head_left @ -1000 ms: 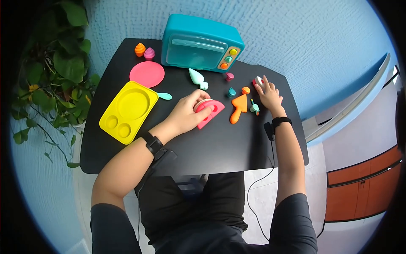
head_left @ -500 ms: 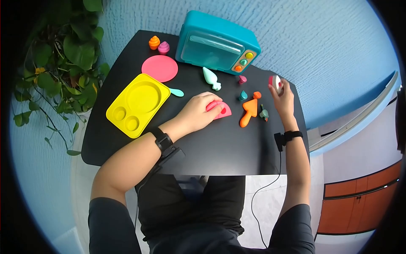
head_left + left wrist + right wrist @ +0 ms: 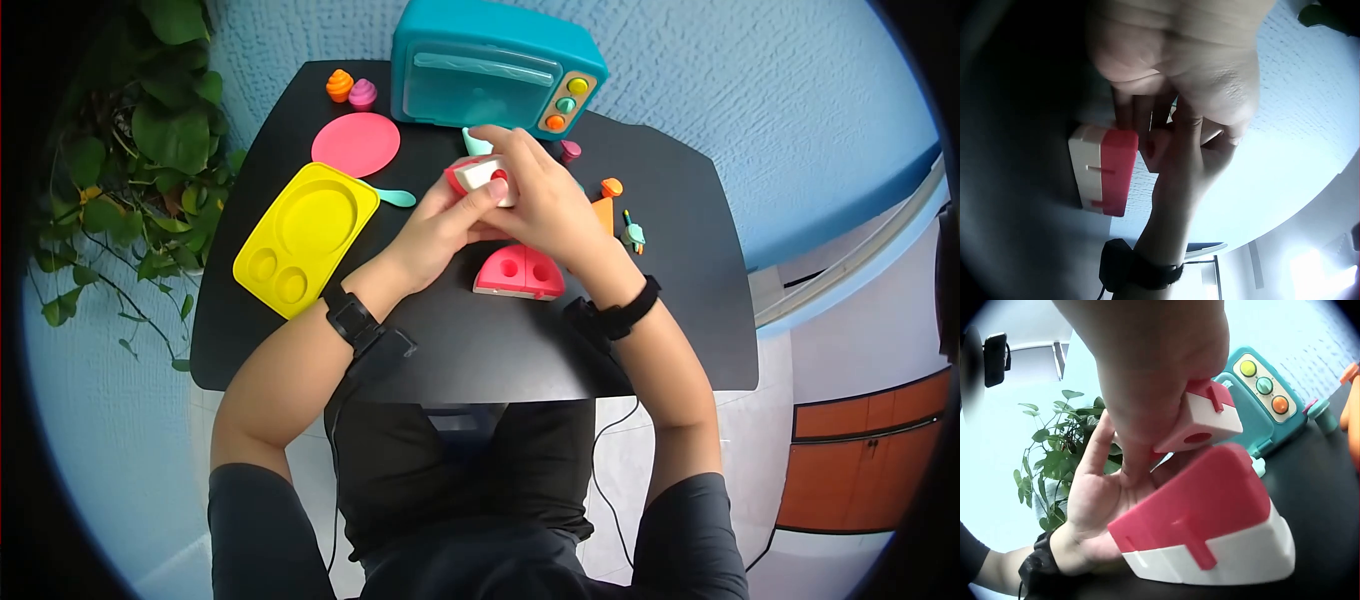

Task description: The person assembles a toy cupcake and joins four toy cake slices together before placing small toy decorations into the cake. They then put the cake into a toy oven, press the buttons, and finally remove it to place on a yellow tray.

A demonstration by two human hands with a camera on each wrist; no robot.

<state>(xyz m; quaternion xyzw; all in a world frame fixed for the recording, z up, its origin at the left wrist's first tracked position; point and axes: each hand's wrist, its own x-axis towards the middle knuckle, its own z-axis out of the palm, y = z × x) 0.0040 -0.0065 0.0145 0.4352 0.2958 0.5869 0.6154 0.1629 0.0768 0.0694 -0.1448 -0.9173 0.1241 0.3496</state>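
Observation:
A red-and-white toy cake slice is held up between both hands, above the table's middle. My left hand grips it from the left, thumb against its white face. From the right, my right hand curls its fingers round the slice, partly hiding it. Below the hands lies a toy half cake, red on top with two round holes and white underneath. In the left wrist view the half cake stands beside the fingers of my left hand.
A teal toy oven stands at the back. Left are a yellow tray, pink plate, teal spoon and two toy cupcakes. An orange spatula and small toy pieces lie on the right.
My right hand has picked up the cake slice at the right and brought it to the middle. My left hand has let go of the half cake and now grips the slice.

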